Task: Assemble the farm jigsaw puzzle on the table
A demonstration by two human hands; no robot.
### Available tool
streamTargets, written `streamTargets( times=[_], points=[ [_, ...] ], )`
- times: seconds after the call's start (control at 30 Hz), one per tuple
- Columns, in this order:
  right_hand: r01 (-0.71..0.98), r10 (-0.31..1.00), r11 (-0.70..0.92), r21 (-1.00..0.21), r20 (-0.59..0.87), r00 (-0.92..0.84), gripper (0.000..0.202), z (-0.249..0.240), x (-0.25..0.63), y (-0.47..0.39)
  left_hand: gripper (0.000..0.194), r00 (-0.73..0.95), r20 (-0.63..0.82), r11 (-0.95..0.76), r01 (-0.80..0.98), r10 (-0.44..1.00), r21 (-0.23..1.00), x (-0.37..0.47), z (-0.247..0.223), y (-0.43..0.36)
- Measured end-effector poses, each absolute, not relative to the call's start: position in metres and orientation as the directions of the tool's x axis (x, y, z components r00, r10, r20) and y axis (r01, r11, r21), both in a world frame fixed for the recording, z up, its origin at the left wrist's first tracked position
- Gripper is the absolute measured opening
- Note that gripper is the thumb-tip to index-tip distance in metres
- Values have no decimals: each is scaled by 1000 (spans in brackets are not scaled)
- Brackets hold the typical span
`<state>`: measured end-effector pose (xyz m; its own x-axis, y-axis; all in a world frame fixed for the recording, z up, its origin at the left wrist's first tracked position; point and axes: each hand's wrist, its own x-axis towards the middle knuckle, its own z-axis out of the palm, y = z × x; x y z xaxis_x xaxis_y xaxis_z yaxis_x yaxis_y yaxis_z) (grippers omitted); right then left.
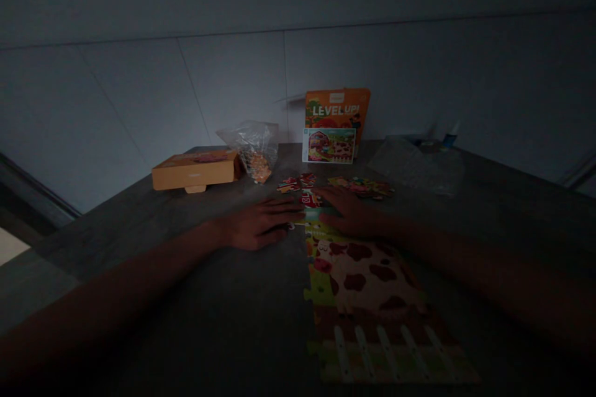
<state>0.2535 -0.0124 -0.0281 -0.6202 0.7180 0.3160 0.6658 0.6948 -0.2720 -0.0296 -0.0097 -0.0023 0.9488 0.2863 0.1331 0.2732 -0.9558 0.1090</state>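
A partly joined jigsaw puzzle (372, 285) lies on the grey table, showing a spotted cow above a white fence. My right hand (351, 212) rests over its far end with fingers spread, covering part of the picture. My left hand (258, 223) is flat just left of the puzzle, fingers stretched toward its edge. By those fingertips, a small puzzle piece (298, 225) shows in part; I cannot tell whether it is joined. Red loose puzzle pieces (298, 183) lie beyond my hands, with yellow-green loose pieces (363, 187) farther right.
At the back stand an orange "LEVEL UP!" box (338, 105) and a farm picture card (329, 146). An orange box (198, 170) and a clear bag of pieces (256, 155) are at left. A clear plastic bag (419, 164) lies at right, near a blue-labelled bottle (449, 138).
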Motion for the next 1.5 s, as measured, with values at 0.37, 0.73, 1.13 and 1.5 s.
streamTargets(
  times=[0.37,0.73,1.13,1.5],
  points=[
    [554,549,805,-213,621,-559,38,-21,249,-22,54,947,174,-962,263,272,73,-31,-4,-10],
    [508,482,847,-156,628,-611,51,-22,248,-28,78,902,248,-935,335,354,116,-32,-2,-13],
    [460,439,883,-95,513,-737,60,-20,247,-33,79,842,402,-933,327,360,150,-34,-3,-12],
    [313,341,940,-136,420,-841,48,-12,245,-37,32,641,580,-864,339,502,373,-9,-8,-29]
  ],
)
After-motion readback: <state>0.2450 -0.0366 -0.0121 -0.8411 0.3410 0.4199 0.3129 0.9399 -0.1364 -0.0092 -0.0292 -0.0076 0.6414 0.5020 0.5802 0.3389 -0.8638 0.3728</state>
